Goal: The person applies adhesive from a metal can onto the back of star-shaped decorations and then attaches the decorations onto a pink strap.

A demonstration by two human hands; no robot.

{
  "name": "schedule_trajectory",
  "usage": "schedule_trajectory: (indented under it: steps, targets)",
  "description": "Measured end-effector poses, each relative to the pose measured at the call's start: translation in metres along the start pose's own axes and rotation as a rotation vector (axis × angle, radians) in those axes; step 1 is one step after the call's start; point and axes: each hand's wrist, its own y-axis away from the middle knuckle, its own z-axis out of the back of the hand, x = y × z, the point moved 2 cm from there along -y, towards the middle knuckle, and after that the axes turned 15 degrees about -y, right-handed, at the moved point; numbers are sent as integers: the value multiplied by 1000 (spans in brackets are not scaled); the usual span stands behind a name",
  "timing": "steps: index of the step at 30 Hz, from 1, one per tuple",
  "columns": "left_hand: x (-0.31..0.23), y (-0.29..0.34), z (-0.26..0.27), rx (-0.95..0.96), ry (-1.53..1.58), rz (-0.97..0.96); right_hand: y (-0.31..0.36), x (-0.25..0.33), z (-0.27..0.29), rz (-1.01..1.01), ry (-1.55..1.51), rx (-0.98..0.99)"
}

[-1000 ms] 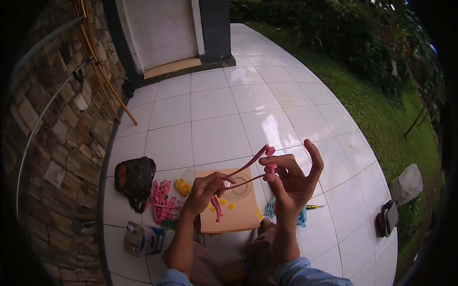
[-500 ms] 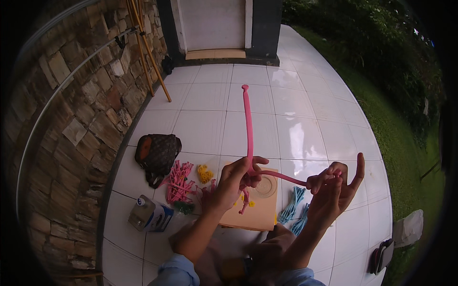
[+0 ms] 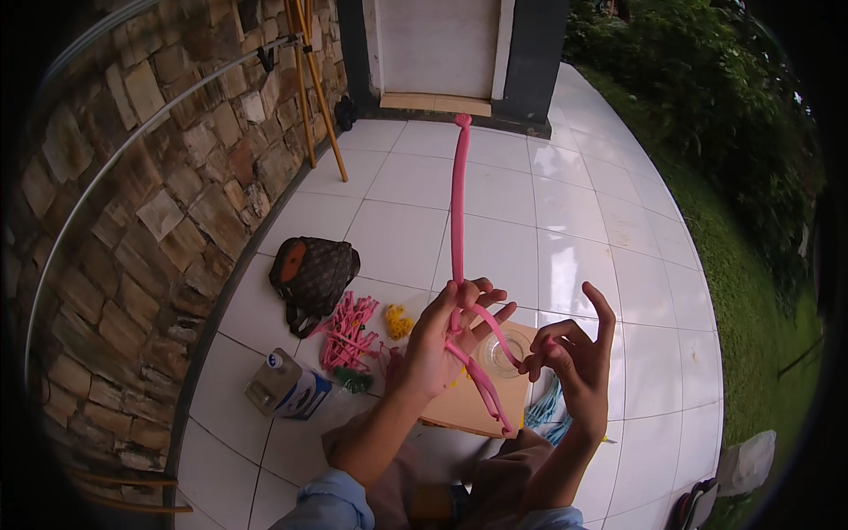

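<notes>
In my left hand (image 3: 433, 336), a long pink bendy stem (image 3: 458, 203) is pinched between thumb and fingers, the other fingers spread. One length stands upright above the hand and ends in a small knob. Other pink lengths hang below the palm and cross over a tan board (image 3: 455, 409). A thinner pink length curves right to my right hand (image 3: 574, 362), whose thumb and fingers pinch its end; the index finger points up. Behind the fingers, a clear round dish (image 3: 505, 351) rests on the board.
Left of the board lie a pile of pink stems (image 3: 349, 334), a yellow bunch (image 3: 398, 321) and a dark green bunch (image 3: 353, 381). A brown patterned backpack (image 3: 315, 276) and a jug with a blue label (image 3: 290, 386) stand nearby. Light-blue strands (image 3: 545, 408) lie right, beyond them a white bag (image 3: 746, 464).
My right hand has moved left, toward my left hand, and the pink length between them now bends in an arc. More of the hanging pink lengths shows. The view has shifted.
</notes>
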Motion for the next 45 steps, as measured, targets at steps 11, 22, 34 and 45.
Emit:
schedule_trajectory:
  steps: [11, 22, 34, 45]
  targets:
    - [8, -14, 70, -182, -500, 0, -15, -57, 26, -377, 91, 304]
    - [32, 5, 157, -391, -1556, -183, 20, -168, 137, -454, 655, -25]
    - [47, 11, 204, -393, -949, 327, 8, -214, 78, -353, 801, 251]
    - [48, -2, 188, -300, -1477, 218, 2, -250, 107, -371, 769, 122]
